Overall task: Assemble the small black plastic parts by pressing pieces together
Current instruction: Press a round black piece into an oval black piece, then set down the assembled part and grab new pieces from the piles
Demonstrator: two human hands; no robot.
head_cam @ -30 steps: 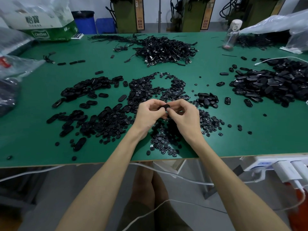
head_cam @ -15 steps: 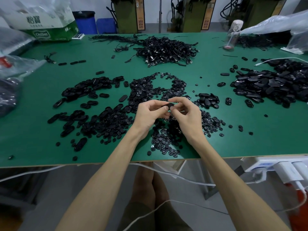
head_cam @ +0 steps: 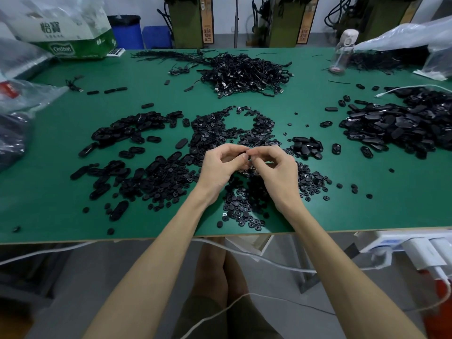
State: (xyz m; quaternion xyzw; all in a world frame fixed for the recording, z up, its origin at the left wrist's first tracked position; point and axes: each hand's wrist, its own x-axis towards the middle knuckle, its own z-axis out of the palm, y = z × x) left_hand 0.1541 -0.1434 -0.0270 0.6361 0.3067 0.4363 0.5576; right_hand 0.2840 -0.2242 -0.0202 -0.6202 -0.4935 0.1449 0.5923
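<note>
The left hand and right hand meet fingertip to fingertip, both pinching one small black plastic part between them, above the green worktop. Loose round black plastic pieces lie directly beneath both hands.

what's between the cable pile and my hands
Head view: bare green table, then small round black parts up to the left hand and right hand.
</note>
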